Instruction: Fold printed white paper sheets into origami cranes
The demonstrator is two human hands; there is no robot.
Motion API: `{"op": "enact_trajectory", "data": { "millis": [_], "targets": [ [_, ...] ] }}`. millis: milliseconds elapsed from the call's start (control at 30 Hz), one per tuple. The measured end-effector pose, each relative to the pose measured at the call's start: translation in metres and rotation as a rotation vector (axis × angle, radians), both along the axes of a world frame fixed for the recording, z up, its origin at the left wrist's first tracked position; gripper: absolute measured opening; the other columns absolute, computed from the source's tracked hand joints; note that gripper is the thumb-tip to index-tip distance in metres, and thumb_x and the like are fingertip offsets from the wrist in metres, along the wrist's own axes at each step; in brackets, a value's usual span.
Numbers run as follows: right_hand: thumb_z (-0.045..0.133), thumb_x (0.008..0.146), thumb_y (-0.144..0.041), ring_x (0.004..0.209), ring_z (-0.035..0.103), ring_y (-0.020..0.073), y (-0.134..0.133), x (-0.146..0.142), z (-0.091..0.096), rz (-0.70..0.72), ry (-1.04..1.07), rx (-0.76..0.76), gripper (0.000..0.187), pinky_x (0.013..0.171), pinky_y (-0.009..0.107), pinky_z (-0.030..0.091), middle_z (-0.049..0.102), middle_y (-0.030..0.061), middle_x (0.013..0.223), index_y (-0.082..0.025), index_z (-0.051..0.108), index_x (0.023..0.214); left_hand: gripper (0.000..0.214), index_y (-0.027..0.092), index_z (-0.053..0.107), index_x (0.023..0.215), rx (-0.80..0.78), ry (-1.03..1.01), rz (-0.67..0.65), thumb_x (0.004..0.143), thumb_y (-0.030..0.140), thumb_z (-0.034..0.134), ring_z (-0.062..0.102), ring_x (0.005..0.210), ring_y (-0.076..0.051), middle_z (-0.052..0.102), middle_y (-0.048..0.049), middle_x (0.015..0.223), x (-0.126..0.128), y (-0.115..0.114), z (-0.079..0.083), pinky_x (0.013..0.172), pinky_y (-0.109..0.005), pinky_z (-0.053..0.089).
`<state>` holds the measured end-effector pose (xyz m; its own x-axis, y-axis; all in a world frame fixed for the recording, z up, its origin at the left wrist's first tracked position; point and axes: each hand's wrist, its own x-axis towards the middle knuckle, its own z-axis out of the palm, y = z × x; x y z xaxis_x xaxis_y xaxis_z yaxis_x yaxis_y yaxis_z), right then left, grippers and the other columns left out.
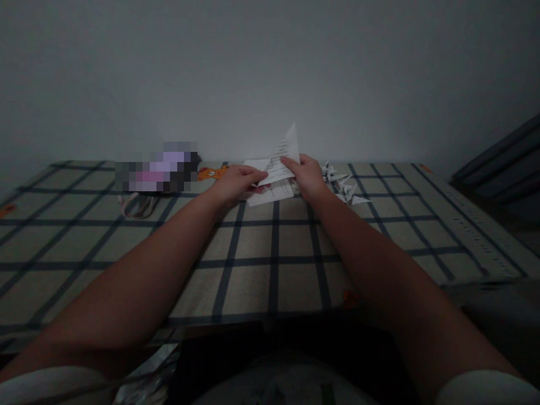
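A folded sheet of printed paper (282,164) is held up between both hands, its pointed corner rising toward the wall. My left hand (237,181) pinches the paper's lower left edge between thumb and fingers. On the right side, my right hand (309,175) grips it with the thumb on the near face and the fingers hidden behind. Beneath lie more white paper sheets (270,196), flat on the checked tablecloth. Just right of my right hand sits a small pile of folded paper pieces with sharp points (343,185).
A blurred-out object with purple and pink parts (162,169) stands at the back left, a pale cord loop (137,205) before it. The checked tablecloth (253,281) covers the table, which meets a plain wall (261,73). Crumpled shiny material (149,374) shows below the near edge.
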<state>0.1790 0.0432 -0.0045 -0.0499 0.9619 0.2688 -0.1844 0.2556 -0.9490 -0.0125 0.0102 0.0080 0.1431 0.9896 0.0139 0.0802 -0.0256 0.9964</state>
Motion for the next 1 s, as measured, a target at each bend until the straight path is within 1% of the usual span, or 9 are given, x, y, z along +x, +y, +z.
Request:
{"op": "enact_trajectory", "data": {
  "millis": [133,300,400,467,533,600,767,867,1000],
  "targets": [
    [0.078,0.076,-0.042,0.083,0.070,0.0160,0.002,0.002,0.000,-0.070,0.025,0.004,0.029,0.078,0.030,0.058,0.075,0.0048,0.094,-0.018,0.068,0.090,0.027,0.016,0.076,0.078,0.022,-0.005,-0.003,0.073,0.041,0.083,0.056,0.055,-0.011,0.073,-0.0090,0.075,-0.001,0.004,-0.002,0.050,-0.024,0.039],
    [0.077,0.077,-0.040,0.087,0.071,0.0165,0.004,0.003,-0.002,-0.097,0.027,0.001,0.028,0.081,0.031,0.058,0.075,0.0053,0.095,-0.018,0.068,0.090,0.020,0.017,0.073,0.076,0.089,0.015,-0.030,0.077,0.036,0.079,0.049,0.052,-0.009,0.066,-0.0044,0.066,-0.001,0.005,0.000,0.051,-0.024,0.038],
    [0.077,0.077,-0.036,0.084,0.070,0.0154,0.003,0.003,0.000,-0.051,0.067,-0.014,0.024,0.081,0.030,0.058,0.075,0.0051,0.095,-0.017,0.069,0.090,0.018,0.018,0.072,0.075,0.107,0.050,-0.060,0.077,0.035,0.076,0.046,0.048,-0.010,0.059,-0.0007,0.056,-0.001,0.000,0.003,0.049,-0.025,0.036],
    [0.077,0.077,-0.035,0.083,0.070,0.0149,0.002,0.004,0.002,-0.013,0.072,-0.039,0.024,0.080,0.030,0.059,0.076,0.0045,0.095,-0.018,0.069,0.091,0.017,0.018,0.072,0.075,0.122,0.064,-0.049,0.076,0.034,0.074,0.048,0.048,-0.011,0.059,-0.0004,0.055,-0.002,-0.003,0.004,0.052,-0.025,0.040],
    [0.078,0.077,-0.037,0.082,0.070,0.0148,0.001,0.005,0.004,0.040,0.052,-0.075,0.025,0.078,0.030,0.059,0.076,0.0043,0.094,-0.018,0.069,0.091,0.016,0.017,0.073,0.074,0.157,0.063,-0.011,0.075,0.034,0.072,0.057,0.058,-0.014,0.065,-0.0029,0.063,-0.003,-0.006,0.003,0.061,-0.027,0.047],
    [0.080,0.076,-0.038,0.079,0.070,0.0146,0.000,0.006,0.004,0.103,0.020,-0.100,0.026,0.075,0.029,0.059,0.077,0.0047,0.092,-0.018,0.069,0.089,0.020,0.017,0.074,0.071,0.195,0.091,0.002,0.074,0.036,0.072,0.061,0.066,-0.016,0.069,-0.0046,0.071,-0.003,-0.008,0.002,0.066,-0.027,0.049],
    [0.081,0.075,-0.034,0.067,0.066,0.0131,-0.006,0.004,0.003,0.211,-0.118,-0.074,0.023,0.064,0.026,0.054,0.076,0.0048,0.084,-0.015,0.074,0.087,0.028,0.018,0.076,0.081,0.149,0.012,0.000,0.073,0.045,0.076,0.062,0.068,-0.015,0.071,-0.0039,0.079,0.001,-0.008,0.000,0.061,-0.025,0.047],
    [0.082,0.076,-0.034,0.064,0.063,0.0130,-0.009,0.001,0.003,0.240,-0.196,-0.073,0.022,0.060,0.025,0.051,0.075,0.0043,0.078,-0.015,0.074,0.085,0.028,0.016,0.073,0.077,0.211,0.027,0.029,0.070,0.042,0.082,0.059,0.063,-0.012,0.069,-0.0024,0.073,0.002,-0.004,0.000,0.062,-0.024,0.047],
    [0.082,0.077,-0.036,0.062,0.062,0.0112,-0.007,0.000,0.005,0.202,-0.120,-0.091,0.023,0.059,0.024,0.051,0.072,0.0023,0.075,-0.016,0.072,0.081,0.028,0.017,0.071,0.076,0.240,-0.003,0.117,0.070,0.041,0.084,0.057,0.062,-0.010,0.068,-0.0014,0.071,0.000,0.006,-0.002,0.062,-0.024,0.048]
  ]
}}
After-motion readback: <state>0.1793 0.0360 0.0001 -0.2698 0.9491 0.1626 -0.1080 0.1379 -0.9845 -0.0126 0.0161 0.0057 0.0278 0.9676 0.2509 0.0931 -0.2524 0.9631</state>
